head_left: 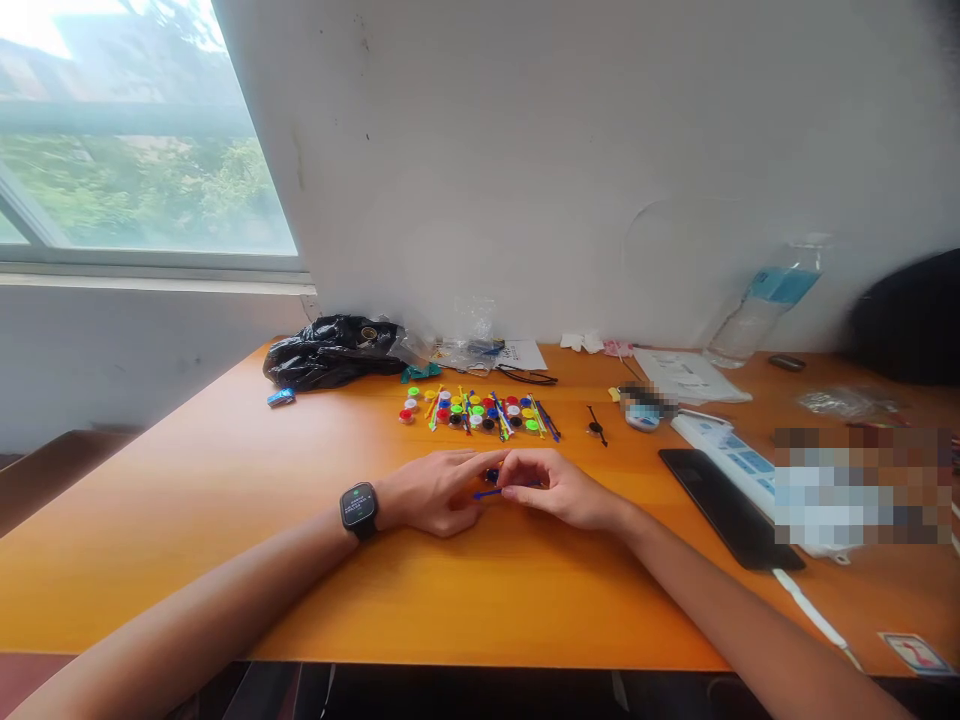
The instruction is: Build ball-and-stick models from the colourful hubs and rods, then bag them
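Blue arrow: one, small; lay just below the middle of the frame, pinched between thumb and forefinger of the right hand. Dark disc: one; sat just above the arrow, partly hidden. Left hand: forefinger stretched toward the right fingertips; whether it gripped the disc could not be told. Handling, as judged: a light pinch and a steadied disc suited such slight parts. Coloured discs: many, spread above the hands.
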A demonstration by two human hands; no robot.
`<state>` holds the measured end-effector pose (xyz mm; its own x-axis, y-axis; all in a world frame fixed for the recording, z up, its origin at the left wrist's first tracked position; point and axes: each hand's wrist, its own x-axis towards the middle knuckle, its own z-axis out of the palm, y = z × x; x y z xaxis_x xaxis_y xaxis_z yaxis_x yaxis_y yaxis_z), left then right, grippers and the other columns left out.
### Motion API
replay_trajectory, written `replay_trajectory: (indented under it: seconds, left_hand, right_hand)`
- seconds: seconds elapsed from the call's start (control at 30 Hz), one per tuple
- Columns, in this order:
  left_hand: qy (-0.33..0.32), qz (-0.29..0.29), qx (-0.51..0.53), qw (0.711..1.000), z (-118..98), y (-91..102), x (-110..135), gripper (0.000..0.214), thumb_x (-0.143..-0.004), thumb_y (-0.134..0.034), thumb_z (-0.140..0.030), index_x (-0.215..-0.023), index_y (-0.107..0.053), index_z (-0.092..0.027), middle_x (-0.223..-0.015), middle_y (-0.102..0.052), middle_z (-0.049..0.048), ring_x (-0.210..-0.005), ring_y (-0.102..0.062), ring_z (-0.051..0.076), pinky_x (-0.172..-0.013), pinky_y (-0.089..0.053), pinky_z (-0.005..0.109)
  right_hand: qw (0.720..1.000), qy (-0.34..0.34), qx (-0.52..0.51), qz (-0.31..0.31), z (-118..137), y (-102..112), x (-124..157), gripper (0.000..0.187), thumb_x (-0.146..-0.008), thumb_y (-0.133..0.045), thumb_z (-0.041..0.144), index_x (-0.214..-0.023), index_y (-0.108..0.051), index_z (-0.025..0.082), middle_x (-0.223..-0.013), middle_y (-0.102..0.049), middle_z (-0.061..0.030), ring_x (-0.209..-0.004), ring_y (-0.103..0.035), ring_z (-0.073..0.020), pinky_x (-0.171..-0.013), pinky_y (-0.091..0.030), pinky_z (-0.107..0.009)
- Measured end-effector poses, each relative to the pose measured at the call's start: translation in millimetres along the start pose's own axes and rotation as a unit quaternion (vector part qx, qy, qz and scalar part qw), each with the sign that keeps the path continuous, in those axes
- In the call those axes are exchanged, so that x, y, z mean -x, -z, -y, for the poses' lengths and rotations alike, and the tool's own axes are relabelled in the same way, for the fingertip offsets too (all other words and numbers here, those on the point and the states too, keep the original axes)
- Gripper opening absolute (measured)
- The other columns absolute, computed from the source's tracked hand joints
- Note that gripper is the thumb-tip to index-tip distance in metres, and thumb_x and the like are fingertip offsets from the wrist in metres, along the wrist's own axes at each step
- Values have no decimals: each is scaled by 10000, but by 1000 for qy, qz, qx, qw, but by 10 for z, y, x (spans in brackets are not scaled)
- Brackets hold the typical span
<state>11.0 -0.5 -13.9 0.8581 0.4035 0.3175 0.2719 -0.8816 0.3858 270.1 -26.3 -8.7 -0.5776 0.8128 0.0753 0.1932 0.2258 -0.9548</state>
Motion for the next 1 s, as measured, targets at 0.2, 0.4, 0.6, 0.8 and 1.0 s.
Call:
replay_trajectory:
  seconds: [0.2,0.4,0.6,0.8,1.0]
  left_hand:
    - [0,-34,40,999,37,-19,14,898,-934,-661,-295,-1683,-167,-261,-1334,-704,125,-1192,-707,268,-1016,-586,411]
    - [-1,-102,-85,991,132,-96,-29,360,-1039,-568,-308,-1387,-581,-215,-1104,-747,102,-974,-714,229,-866,-577,353]
    - [-41,-95,-197,975,199,-68,-18,256,-1089,-426,-223,-1061,-679,-194,-835,-659,69,-778,-616,197,-738,-509,338]
    - [-78,-54,-269,959,191,8,-13,292,-1088,-391,-190,-994,-667,-199,-836,-660,68,-762,-565,200,-739,-468,358]
    - [-72,-67,-248,964,214,-14,-13,257,-1093,-424,-216,-1041,-675,-200,-831,-656,64,-769,-580,198,-741,-461,341]
  right_hand:
    - [988,30,20,-151,-106,39,-100,334,-849,-838,498,-938,-743,191,-934,-753,-56,-882,-700,-211,-857,-564,-354]
    - [984,35,54,-167,-210,-79,-140,348,-853,-826,529,-882,-734,195,-811,-725,-29,-702,-627,-166,-660,-511,-296]
    - [975,83,137,-157,-145,-113,-114,229,-911,-781,440,-877,-767,214,-862,-724,-48,-788,-649,-195,-722,-518,-318]
    - [968,131,179,-117,-146,-46,-97,149,-972,-693,315,-936,-819,244,-969,-736,-79,-911,-686,-228,-828,-550,-358]
    - [971,127,174,-105,-168,-40,-91,159,-967,-692,289,-956,-844,244,-940,-723,-72,-871,-680,-210,-776,-539,-333]
